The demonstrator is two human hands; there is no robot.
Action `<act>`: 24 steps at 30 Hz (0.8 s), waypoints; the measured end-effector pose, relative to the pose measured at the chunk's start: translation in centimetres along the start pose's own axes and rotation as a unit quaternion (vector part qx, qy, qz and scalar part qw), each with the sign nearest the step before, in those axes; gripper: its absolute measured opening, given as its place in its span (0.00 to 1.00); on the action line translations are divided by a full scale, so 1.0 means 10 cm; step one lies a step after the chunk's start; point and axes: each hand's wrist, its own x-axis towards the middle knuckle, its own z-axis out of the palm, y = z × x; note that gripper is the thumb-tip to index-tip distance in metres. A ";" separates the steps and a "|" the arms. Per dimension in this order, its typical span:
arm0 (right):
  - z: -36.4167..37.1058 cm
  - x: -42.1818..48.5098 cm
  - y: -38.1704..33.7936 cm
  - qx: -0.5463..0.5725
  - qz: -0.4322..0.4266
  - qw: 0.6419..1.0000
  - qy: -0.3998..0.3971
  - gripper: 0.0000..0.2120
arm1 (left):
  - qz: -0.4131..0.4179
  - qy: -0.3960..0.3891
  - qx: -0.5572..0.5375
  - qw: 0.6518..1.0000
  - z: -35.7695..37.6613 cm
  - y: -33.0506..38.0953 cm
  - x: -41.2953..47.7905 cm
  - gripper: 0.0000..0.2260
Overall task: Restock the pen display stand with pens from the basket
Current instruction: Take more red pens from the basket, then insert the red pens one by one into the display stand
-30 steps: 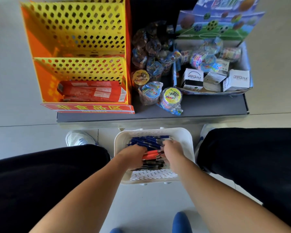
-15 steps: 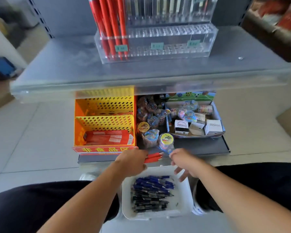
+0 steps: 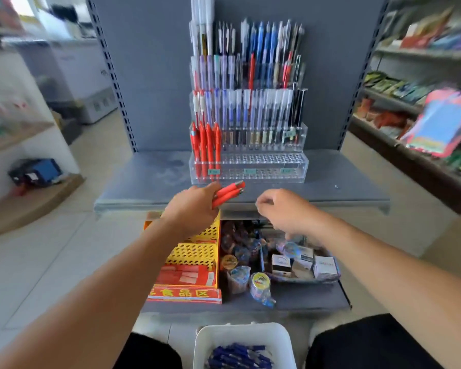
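Observation:
A clear tiered pen display stand [image 3: 261, 167] stands on the grey shelf [image 3: 149, 179], with several red pens upright at its front left and blue, white and black pens in the rows behind. My left hand [image 3: 190, 206] is shut on a few red pens [image 3: 228, 193], held level just in front of the stand's lowest tier. My right hand [image 3: 282, 209] hovers beside them, fingers loosely curled, holding nothing. The white basket [image 3: 282, 339] sits on the floor between my knees with blue pens [image 3: 237, 356] inside.
On the lower shelf stand a yellow and orange perforated bin [image 3: 194, 251] with red packs, wrapped round toys [image 3: 260, 287] and a tray of small boxes [image 3: 304, 265]. Another stocked shelving unit [image 3: 415, 123] runs along the right. Tiled floor lies to the left.
Both hands have risen from the basket to the upper shelf's edge. The left hand carried the red pens up with it. My view has tilted up to the whole stand.

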 end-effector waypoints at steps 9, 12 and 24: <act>-0.28 0.41 -0.32 -0.097 -0.075 0.986 0.109 0.11 | -0.029 0.071 -0.016 0.997 -0.33 -0.13 0.65 0.05; -0.25 0.60 -0.30 -0.091 -0.084 0.984 0.129 0.10 | -0.063 0.119 -0.047 0.990 -0.22 -0.21 0.78 0.05; -0.02 1.16 -0.39 0.006 -0.117 0.970 0.211 0.09 | -0.097 0.218 -0.209 0.948 0.21 -0.43 0.82 0.11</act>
